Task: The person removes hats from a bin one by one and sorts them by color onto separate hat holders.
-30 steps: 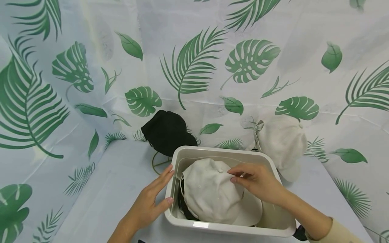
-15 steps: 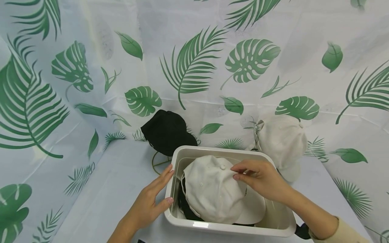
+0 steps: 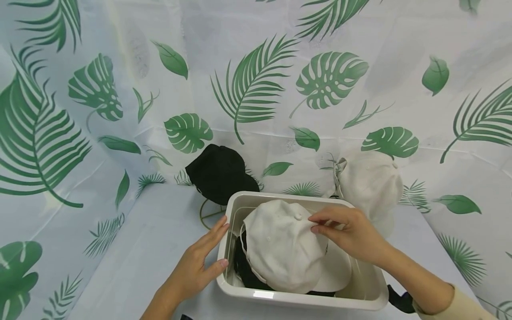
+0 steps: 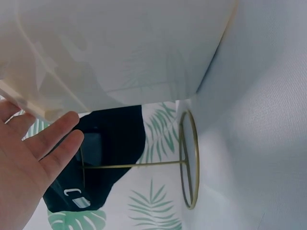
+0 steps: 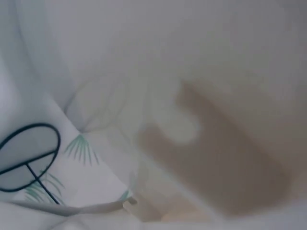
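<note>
An off-white baseball cap [image 3: 284, 249] sits crown up in a pale rectangular plastic bin [image 3: 304, 300], its brim pointing right. My right hand [image 3: 354, 233] pinches the cap's crown beside the top button between thumb and fingers. Black fabric of another cap [image 3: 245, 266] shows beneath it at the left. My left hand [image 3: 196, 262] lies against the bin's left side with extended fingers touching near the rim. In the left wrist view, that hand [image 4: 29, 165] is spread under the bin wall [image 4: 134, 52]. The right wrist view shows a blurred hand shadow on the bin wall [image 5: 216, 48].
Behind the bin at left, a black cap [image 3: 220, 173] hangs on a gold wire stand [image 3: 202, 213]. A second off-white cap [image 3: 370, 184] stands at back right, its dark stand ring [image 5: 59, 143] visible in the right wrist view. A leaf-print sheet [image 3: 256, 58] backs the table [image 3: 156, 231].
My right hand has drawn the off-white cap slightly up and to the right, uncovering more black fabric beneath. My left hand has stayed at the bin's side.
</note>
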Motion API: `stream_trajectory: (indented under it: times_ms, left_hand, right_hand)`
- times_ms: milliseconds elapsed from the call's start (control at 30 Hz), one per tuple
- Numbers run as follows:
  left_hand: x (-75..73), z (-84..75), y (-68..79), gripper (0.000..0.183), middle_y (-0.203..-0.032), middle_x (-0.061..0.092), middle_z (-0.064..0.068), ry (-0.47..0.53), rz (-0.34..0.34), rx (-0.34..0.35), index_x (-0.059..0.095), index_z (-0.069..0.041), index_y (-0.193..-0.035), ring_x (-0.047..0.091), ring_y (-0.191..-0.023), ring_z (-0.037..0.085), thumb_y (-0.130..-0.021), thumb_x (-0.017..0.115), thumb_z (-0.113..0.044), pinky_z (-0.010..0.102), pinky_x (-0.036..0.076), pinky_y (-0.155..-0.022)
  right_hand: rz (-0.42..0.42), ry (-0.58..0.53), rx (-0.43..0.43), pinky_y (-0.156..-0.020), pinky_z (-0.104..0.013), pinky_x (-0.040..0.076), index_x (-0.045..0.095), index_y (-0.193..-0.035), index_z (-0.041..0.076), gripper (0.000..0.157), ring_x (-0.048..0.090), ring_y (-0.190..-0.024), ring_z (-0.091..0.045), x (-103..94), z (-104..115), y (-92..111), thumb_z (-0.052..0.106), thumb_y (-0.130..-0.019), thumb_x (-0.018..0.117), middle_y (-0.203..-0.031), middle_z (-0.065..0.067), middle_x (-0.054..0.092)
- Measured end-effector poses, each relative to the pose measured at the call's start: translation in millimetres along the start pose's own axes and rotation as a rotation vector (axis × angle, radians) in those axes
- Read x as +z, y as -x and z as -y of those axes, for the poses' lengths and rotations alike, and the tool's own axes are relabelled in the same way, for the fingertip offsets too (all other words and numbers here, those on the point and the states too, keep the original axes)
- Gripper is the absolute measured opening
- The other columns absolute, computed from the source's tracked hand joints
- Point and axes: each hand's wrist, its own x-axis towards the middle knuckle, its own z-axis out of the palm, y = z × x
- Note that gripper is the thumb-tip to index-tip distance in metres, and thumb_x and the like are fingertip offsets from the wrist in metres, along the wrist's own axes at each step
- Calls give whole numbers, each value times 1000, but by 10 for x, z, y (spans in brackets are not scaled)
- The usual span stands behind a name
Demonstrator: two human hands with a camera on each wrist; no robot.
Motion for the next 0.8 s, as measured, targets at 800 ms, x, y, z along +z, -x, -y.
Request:
stream_trajectory:
  times_ms: [800]
  left_hand:
    - [-7, -19, -6, 65, -155, 25, 5, 9, 0, 5, 33, -12, -148, 31, -138, 22, -89, 59, -22, 28, 28, -110]
  right_hand:
    - [-72, 74, -239, -68, -15, 52, 72, -101, 4, 55, 64, -79, -5, -378, 207, -102, -23, -53, 76, -91, -3, 71]
